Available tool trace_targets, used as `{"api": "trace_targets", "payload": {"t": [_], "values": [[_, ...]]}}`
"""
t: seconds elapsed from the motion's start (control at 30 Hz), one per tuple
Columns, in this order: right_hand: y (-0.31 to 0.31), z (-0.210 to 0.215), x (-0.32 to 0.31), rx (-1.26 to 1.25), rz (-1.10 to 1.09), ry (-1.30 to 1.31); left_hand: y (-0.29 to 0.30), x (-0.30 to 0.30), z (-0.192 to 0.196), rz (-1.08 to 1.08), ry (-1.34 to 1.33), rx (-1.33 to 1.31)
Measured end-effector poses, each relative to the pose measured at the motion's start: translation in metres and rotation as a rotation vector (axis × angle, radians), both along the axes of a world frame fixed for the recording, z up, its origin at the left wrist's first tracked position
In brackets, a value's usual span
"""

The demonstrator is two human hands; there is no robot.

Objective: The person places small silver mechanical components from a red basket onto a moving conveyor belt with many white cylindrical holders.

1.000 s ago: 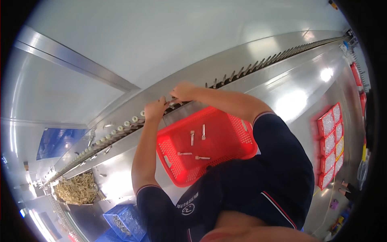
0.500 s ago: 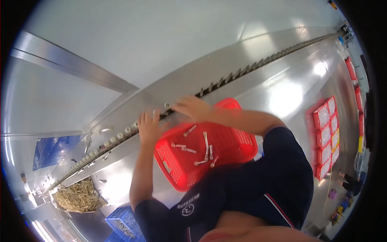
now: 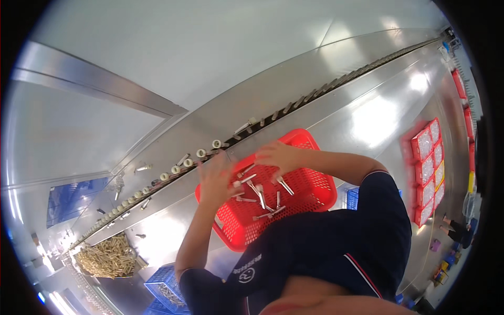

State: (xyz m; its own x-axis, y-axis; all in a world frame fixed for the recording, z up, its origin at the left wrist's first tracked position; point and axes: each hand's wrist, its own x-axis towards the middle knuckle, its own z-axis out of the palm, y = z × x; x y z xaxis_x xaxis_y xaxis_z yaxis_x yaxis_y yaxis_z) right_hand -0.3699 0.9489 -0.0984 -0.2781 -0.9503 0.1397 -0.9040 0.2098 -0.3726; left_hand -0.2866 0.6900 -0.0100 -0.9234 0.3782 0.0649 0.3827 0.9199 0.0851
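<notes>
The short silver metal pieces (image 3: 285, 186) lie in a messy heap in the big red plastic basket with little holes (image 3: 324, 184), right in front of the person. The right hand (image 3: 274, 156) is over the basket, with its fingers spread apart and nothing seen between them. The left hand (image 3: 216, 178) is over the basket's left end, but it is too blurry to tell if it holds anything.

A piece let go near the rim could bounce out and roll on the shiny steel tabletop (image 3: 391, 149). Pieces that drop on each other could get scratched. If the left hand swings back too low, it could bump the nearby row of white round-ended tubes (image 3: 217, 144) and knock one loose.

The row of thin dark metal pins (image 3: 299, 102) runs past the far side, so fingers could catch there. A loose silver stick (image 3: 244, 127) lies beside the row and might get missed. A pile of gold metal pieces (image 3: 107, 256) sits to the left, and red boxes of clear things (image 3: 428, 165) stand well off to the right
</notes>
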Motion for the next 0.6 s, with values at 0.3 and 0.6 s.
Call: {"api": "trace_targets", "payload": {"t": [0.3,0.6], "values": [[-0.135,0.015,-0.081,-0.356,-0.131,-1.190,-0.031,-0.080,-0.006,0.217,-0.270,-0.079],[-0.065,0.019,-0.009,-0.525,-0.259,-0.474,-0.040,-0.030,0.003,0.088,0.247,-0.131]]}}
